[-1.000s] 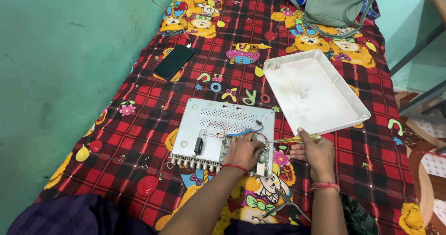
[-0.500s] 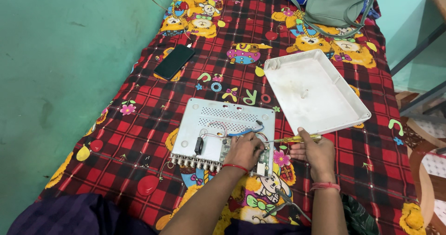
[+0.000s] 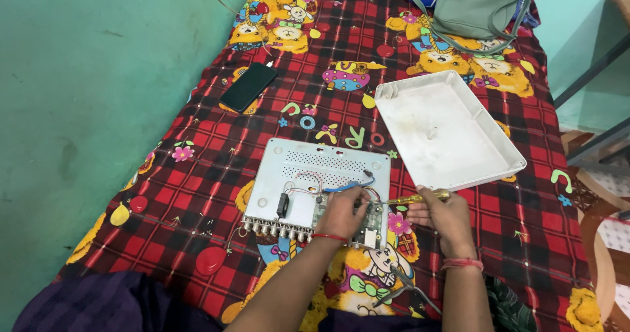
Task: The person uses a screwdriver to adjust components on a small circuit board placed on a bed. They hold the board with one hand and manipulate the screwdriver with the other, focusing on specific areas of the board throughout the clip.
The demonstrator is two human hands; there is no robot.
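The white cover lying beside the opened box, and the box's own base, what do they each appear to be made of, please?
The white cover looks like moulded plastic: matt, rounded corners, a raised rim and small posts inside. The base of the opened box seems to be thin painted sheet metal, pale grey with rows of punched vent holes and flat folded edges, though plastic cannot be ruled out. The left hand rests on its circuit board.

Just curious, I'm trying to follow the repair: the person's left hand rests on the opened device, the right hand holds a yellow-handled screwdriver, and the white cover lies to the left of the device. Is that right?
Not quite. In the head view the white cover lies to the right of the opened device, not the left. The rest holds: the left hand rests on the device and the right hand holds the yellow-handled screwdriver.
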